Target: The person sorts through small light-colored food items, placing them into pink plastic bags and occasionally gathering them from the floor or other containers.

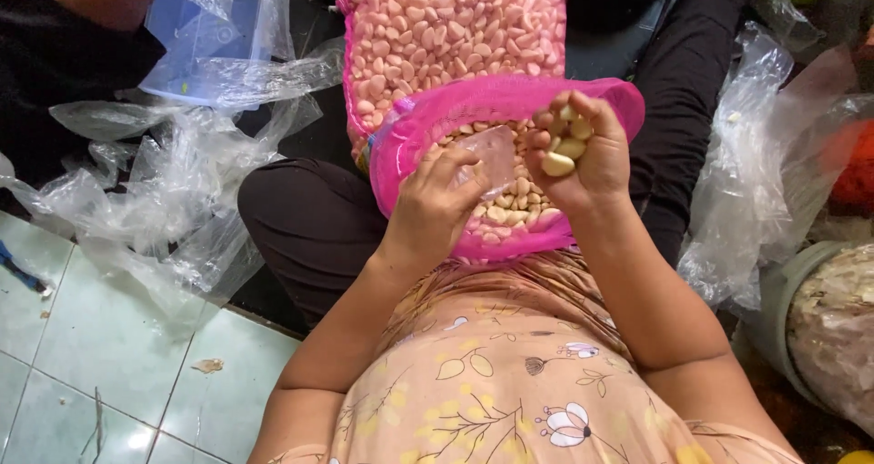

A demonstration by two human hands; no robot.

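Right hand (578,159) is cupping a fistful of peeled garlic cloves (563,150), fingers curled shut around them, over the pink mesh bag (473,109) sitting in the lap. Left hand (437,204), at 9 o'clock of it, is pinching a small clear plastic bag (494,154). Crumpled plastic sheets (173,182) are lying at 9 o'clock on the floor.

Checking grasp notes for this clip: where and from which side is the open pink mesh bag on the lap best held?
Probably by the rolled rim of the pink mesh bag, from above at its near-left edge beside the left hand. The rim is bunched and folded outward there, and garlic cloves fill the sagging body. The right hand already holds cloves.
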